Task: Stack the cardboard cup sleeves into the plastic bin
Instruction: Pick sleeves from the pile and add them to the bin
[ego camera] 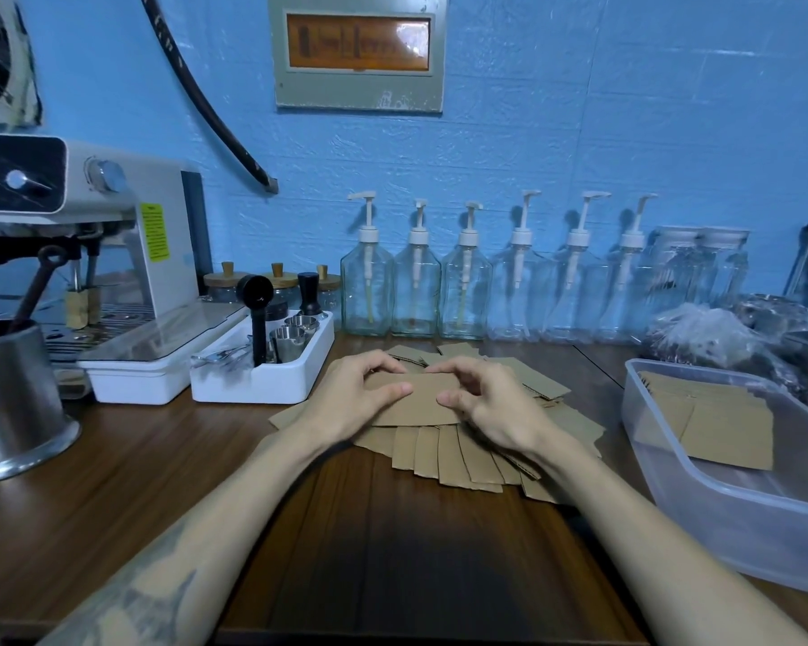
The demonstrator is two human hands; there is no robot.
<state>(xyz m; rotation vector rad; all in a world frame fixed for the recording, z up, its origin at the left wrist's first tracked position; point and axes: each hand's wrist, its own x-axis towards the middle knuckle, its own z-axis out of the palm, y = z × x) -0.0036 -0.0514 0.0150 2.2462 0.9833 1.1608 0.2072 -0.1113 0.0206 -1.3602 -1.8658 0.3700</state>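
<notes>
**A:** From the head camera, what borders the working space?

**B:** A dark brown wooden table [113,496]. Its near edge runs along the bottom of the view, and bare wood lies between that edge and the hands. To the right stands a clear rectangular plastic bin [738,505], its near corner close to the right forearm. To the left sits a white tray of metal cups and a black scoop [262,366], just beside the left hand.

**A:** And the hands?

**B:** The left hand [346,398] and right hand [490,403] meet at table centre, fingers curled, each pinching one end of a flat brown cardboard cup sleeve [421,398] held over the pile.

**A:** The sleeves themselves?

**B:** A fanned heap of flat brown cardboard sleeves [458,454] spreads on the table under the hands. More flat sleeves [719,421] lie inside the bin, against its far side.

**A:** The room?

**B:** A blue painted wall [626,109]. Along it stands a row of clear glass pump bottles [467,282]. A white espresso machine [127,226] is at left, with a steel jug [15,403] in front.
</notes>
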